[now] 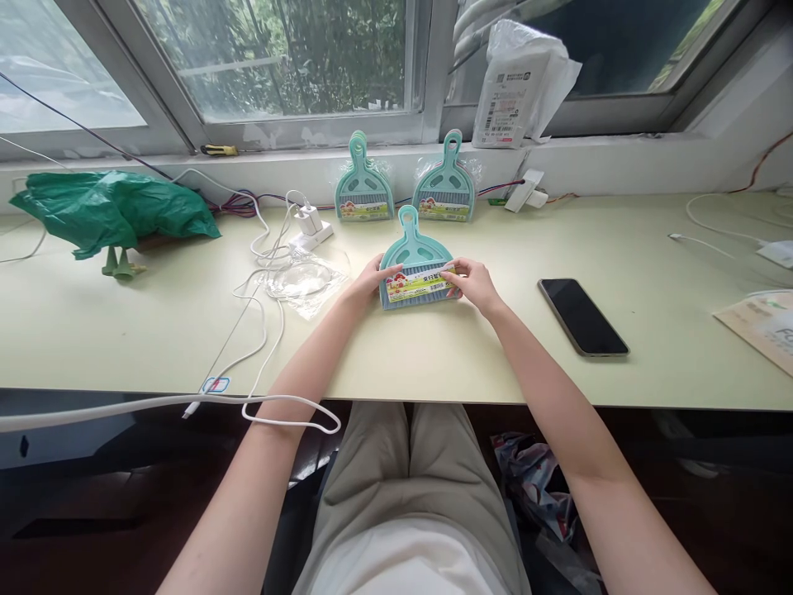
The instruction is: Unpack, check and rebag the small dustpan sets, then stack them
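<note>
A small teal dustpan-and-brush set (414, 248) with a colourful paper label lies flat on the pale desk (434, 355) in front of me. My left hand (367, 283) grips its left edge, fingers curled round it. My right hand (472, 285) holds the right edge, thumb and fingers pinching near the label. Two more identical teal sets (364, 180) (444, 183) lean upright against the wall under the window, behind the one I hold.
A black phone (582, 316) lies face up to the right. Empty clear plastic wrapping (303, 281), white cables and a charger (308, 221) sit to the left. A green plastic bag (111, 208) is far left. A white parcel (514, 87) stands on the sill.
</note>
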A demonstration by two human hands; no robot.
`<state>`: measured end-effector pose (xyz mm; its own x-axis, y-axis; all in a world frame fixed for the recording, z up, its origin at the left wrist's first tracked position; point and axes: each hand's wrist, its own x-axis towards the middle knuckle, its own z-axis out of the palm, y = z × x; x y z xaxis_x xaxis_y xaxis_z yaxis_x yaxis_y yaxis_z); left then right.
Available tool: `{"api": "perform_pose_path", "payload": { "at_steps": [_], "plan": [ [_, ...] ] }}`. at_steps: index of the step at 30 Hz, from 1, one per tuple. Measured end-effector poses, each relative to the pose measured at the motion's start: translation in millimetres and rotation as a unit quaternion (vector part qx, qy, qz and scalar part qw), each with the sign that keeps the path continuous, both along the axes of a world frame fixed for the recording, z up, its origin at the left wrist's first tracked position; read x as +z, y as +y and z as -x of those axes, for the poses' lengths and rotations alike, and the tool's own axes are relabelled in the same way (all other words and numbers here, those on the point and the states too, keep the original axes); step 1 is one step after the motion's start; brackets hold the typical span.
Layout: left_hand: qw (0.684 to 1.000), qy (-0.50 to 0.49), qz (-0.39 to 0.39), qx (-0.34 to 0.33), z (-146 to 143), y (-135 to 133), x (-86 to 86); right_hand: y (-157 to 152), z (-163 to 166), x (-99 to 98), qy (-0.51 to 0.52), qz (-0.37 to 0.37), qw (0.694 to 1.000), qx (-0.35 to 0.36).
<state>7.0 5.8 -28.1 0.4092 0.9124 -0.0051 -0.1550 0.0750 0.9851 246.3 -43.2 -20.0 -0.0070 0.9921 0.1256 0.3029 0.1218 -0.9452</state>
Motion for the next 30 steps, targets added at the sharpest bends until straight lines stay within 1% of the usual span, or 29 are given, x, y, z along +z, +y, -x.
{"api": "perform_pose_path", "payload": {
  "at_steps": [3,7,11,14,17,19,20,21,22,24,25,26,28,30],
  "plan": [
    [1.000,0.002,-0.011,-0.002,0,2,-2.7,-1,1,-1.3,-0.036,-0.003,0.999,-0.024],
    [1.000,0.011,-0.015,0.012,0,4,-5.9,-4,5,-1.3,-0.140,-0.037,0.988,-0.045],
    [1.000,0.003,-0.018,0.024,-1,3,-4.5,-9,9,2.3,-0.268,-0.091,0.954,-0.097],
    [0.999,0.000,-0.021,0.031,0,0,-1.5,-10,7,5.3,-0.290,-0.124,0.937,-0.148],
    [0.998,-0.014,-0.018,0.050,-2,0,0.6,-6,2,6.6,-0.239,-0.143,0.940,-0.197],
    [0.997,-0.038,-0.020,0.066,-4,0,1.1,-2,0,7.0,-0.157,-0.116,0.959,-0.204],
    [0.996,-0.052,-0.022,0.073,-5,0,1.3,-1,0,6.9,-0.101,-0.086,0.973,-0.187],
    [0.994,-0.065,-0.025,0.080,-7,0,1.6,0,2,6.5,-0.038,-0.051,0.986,-0.153],
    [0.993,-0.074,-0.025,0.084,-9,0,2.0,0,5,5.6,0.025,-0.017,0.994,-0.104],
    [0.993,-0.080,-0.024,0.087,-12,-2,3.3,-2,13,2.1,0.128,0.037,0.991,0.011],
    [0.993,-0.076,-0.022,0.086,-13,-3,3.9,-4,18,-0.4,0.163,0.054,0.984,0.057],
    [0.994,-0.071,-0.021,0.083,-14,-5,4.6,-6,23,-3.1,0.186,0.063,0.977,0.086],
    [0.995,-0.060,-0.021,0.074,-15,-7,5.4,-9,31,-8.5,0.216,0.070,0.969,0.100],
    [0.997,-0.050,-0.020,0.064,-15,-8,5.8,-10,35,-11.8,0.237,0.071,0.965,0.087]
  ]
}}
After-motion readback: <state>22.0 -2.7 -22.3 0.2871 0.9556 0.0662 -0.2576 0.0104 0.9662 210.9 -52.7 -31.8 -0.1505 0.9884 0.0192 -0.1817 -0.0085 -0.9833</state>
